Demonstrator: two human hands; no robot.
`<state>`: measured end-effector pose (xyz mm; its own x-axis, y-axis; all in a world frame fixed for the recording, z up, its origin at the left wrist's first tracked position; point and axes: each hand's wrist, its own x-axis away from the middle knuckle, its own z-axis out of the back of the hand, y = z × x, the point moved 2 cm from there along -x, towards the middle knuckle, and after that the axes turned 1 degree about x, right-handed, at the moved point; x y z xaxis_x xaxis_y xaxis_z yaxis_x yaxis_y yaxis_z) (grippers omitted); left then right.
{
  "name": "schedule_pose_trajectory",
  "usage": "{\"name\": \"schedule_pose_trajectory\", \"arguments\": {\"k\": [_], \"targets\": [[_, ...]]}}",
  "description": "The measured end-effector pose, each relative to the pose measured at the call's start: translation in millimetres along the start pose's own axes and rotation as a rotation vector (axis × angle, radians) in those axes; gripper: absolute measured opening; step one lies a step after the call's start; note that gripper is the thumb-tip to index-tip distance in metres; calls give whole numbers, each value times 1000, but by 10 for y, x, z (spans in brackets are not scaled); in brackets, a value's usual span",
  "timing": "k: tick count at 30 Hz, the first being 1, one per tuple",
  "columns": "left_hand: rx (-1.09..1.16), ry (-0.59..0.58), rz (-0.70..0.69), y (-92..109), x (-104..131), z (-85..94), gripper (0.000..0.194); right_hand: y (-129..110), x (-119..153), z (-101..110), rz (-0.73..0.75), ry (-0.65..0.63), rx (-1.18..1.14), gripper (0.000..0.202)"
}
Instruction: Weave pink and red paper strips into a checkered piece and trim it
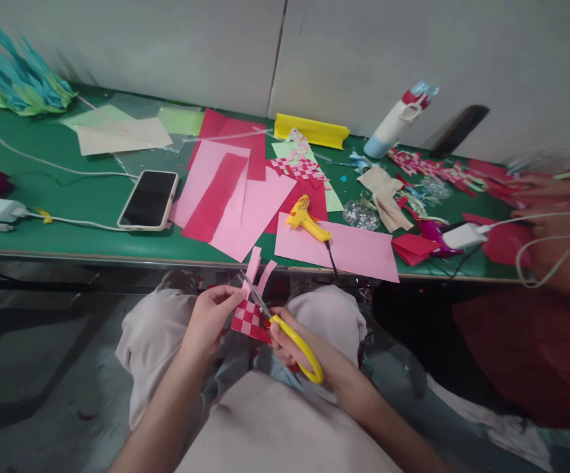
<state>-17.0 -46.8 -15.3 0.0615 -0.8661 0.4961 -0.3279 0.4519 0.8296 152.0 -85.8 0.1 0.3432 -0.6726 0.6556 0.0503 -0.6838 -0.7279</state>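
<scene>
Over my lap, my left hand [215, 315] pinches a small woven paper piece [246, 318] in a pink and red checkered pattern. Two loose pink strips [265, 276] stick up from its top edge. My right hand [285, 335] grips yellow-handled scissors [298, 346], with the blades pointing up and left across the strips near my left fingertips. Whether the blades touch the paper I cannot tell. Part of the woven piece's right side is hidden behind the scissors and my right fingers.
On the green table [82, 243] lie a phone [149, 200], pink and red paper sheets [265, 203], and a yellow glue gun [307, 220] with its cord hanging off the front edge. A bottle [398, 121] stands behind. At the right, another person's hands [555, 210] hold red paper.
</scene>
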Motion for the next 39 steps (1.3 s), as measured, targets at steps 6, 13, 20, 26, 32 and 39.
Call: {"name": "schedule_pose_trajectory", "arguments": {"k": [6,13,20,26,32,39], "targets": [[18,0,-1,-5,10,-12,32,72,-34,8,46,-114,15,50],[40,-5,31,-10,28,-39,31,-3,27,-54,11,-101,-25,54],[59,-7,42,-49,34,-36,29,7,-4,-86,-41,-75,-89,57],[52,5,35,-29,46,-44,31,-21,46,-109,-6,-49,-38,56],[49,4,38,-48,30,-40,31,-49,83,-131,-1,-44,-10,57],[18,-16,25,-63,49,-72,32,-47,38,-144,-14,-46,-51,57]]}}
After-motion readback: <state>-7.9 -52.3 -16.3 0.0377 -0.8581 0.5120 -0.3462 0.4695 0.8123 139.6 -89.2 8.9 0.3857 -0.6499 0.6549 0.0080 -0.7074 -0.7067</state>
